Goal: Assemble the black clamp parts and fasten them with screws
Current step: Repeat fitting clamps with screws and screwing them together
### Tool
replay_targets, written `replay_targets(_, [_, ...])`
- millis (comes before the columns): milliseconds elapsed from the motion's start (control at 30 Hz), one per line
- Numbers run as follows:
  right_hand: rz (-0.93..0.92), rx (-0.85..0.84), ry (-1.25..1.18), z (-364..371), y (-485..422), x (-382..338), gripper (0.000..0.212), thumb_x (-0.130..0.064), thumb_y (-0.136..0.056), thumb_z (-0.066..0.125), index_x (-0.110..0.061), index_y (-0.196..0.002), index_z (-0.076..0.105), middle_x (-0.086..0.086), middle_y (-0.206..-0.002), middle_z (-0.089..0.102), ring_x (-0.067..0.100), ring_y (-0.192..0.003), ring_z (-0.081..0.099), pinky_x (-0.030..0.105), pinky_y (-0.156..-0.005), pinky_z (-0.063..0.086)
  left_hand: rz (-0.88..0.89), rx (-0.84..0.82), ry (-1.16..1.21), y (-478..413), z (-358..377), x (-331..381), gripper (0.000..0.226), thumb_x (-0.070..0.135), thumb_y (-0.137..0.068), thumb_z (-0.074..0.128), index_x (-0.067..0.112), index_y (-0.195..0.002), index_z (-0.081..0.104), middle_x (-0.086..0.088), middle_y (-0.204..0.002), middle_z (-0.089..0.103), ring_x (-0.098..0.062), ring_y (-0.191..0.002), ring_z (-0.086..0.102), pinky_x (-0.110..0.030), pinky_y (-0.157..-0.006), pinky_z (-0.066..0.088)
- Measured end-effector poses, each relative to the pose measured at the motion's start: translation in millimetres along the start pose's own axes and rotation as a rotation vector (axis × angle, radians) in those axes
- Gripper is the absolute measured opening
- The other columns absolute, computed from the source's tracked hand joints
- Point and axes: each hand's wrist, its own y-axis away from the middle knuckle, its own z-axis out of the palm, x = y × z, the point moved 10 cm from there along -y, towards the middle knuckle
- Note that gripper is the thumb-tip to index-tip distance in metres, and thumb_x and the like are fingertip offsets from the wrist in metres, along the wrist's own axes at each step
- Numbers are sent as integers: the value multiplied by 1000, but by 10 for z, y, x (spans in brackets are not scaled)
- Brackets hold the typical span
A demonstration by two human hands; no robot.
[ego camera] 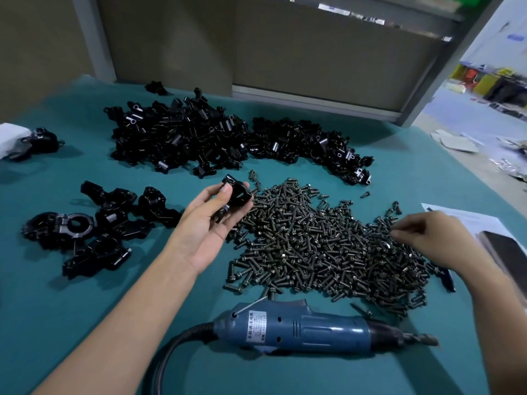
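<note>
Work surface: one table covered in a teal mat (85,323). All stock lies loose on the mat in heaps.

Stock counted:
- Two heaps of black clamp components at the far side, a larger left heap (182,138) and a lower right heap (302,143), touching where they meet. The pieces are too many and too overlapped to count.
- One wide screw pile (313,246) at centre right, of dark headed screws, with a few strays at its edges.
- One cluster of joined clamps (94,223) at the left, about half a dozen (overlap prevents a firm figure).
- One lone black piece (155,87) beyond the left heap, and one more (40,142) at the left edge against a white object (8,138).
- One blue electric screwdriver (308,327) lying on its side at the near edge, with its bit pointing right and its black cable (171,352) running off to the near left.
- One paper sheet (470,220) at the right, with a dark flat object (504,252) on it.

Hands:
- The left hand (212,220) is palm up. Its thumb and fingers are closed around one black clamp part (235,192), which is held above the mat at the left margin of the screw pile.
- The right hand (427,238) reaches down with its fingertips in the right side of the screw pile. Motion blur hides whether they pinch a screw.
</note>
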Motion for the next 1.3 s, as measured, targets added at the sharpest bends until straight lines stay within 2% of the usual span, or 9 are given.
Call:
replay_targets(267, [-47,14,57,110,-30,-103,9,-14,-82,78,-23,-80,76,-9,-72,67,9,-70,60,26,-74,45,-1,-17,-35,2,9,-5,28,11,-80,63,1,-106,56,-19,-109,72,-33,-106,69,-34,-79,60])
replay_targets(367, [-73,112,-104,-11,-27,-235,15,-10,-89,69,-23,-83,66,-3,-76,69,15,-72,65,28,-72,48,-6,-15,-43,-6,8,-14,28,11,-81,64,2,-106,57,-19,-110,72,-34,-106,69,-33,-77,60])
replay_targets(467, [-249,218,-324,-152,119,-708,16,-10,-89,68,-27,-89,67,-14,-78,67,2,-71,64,13,-69,50,-12,-22,-48,-5,11,-38,29,11,-81,64,1,-107,57,-19,-110,72,-34,-105,69,-33,-78,60])
replay_targets(600, [-538,158,-384,94,412,-1749,12,-21,-89,63,-29,-95,70,-24,-86,63,-10,-81,59,5,-77,46,-15,-69,-110,6,94,-81,34,11,-80,64,1,-111,54,-20,-110,72,-33,-105,69,-31,-78,60])
replay_targets(733, [-752,316,-393,132,588,-2456,9,-2,-86,70,-6,-90,77,4,-83,68,15,-77,62,25,-75,50,16,-74,-171,18,95,-34,39,14,-78,66,1,-113,56,-17,-100,72,-24,-93,71,-29,-77,59])
replay_targets(867, [-809,274,-282,223,519,-2715,12,1,-88,64,0,-92,76,12,-88,66,30,-80,63,45,-71,52,50,-34,-214,-7,33,42,34,13,-76,66,2,-107,57,-13,-91,68,-17,-81,71,-30,-75,60])
replay_targets(1000, [-851,229,-193,312,460,-2819,14,1,-89,61,-1,-93,75,12,-87,63,33,-80,60,47,-70,50,50,10,-228,-22,-24,44,32,10,-78,66,1,-108,58,-14,-94,64,-16,-80,70,-35,-81,61])
replay_targets(1200, [-861,293,-388,227,498,-2787,15,4,-86,62,-2,-92,74,9,-86,72,25,-80,67,42,-74,53,75,8,-169,-31,-20,133,40,10,-81,64,-2,-118,56,-13,-96,65,-16,-80,70,-34,-81,60])
replay_targets(1300, [-822,298,-432,229,461,-2753,15,2,-87,62,-4,-90,75,5,-82,74,21,-76,69,40,-71,53,96,-27,-240,-20,23,147,31,9,-81,64,0,-110,57,-7,-83,69,-13,-80,70,-31,-78,60])
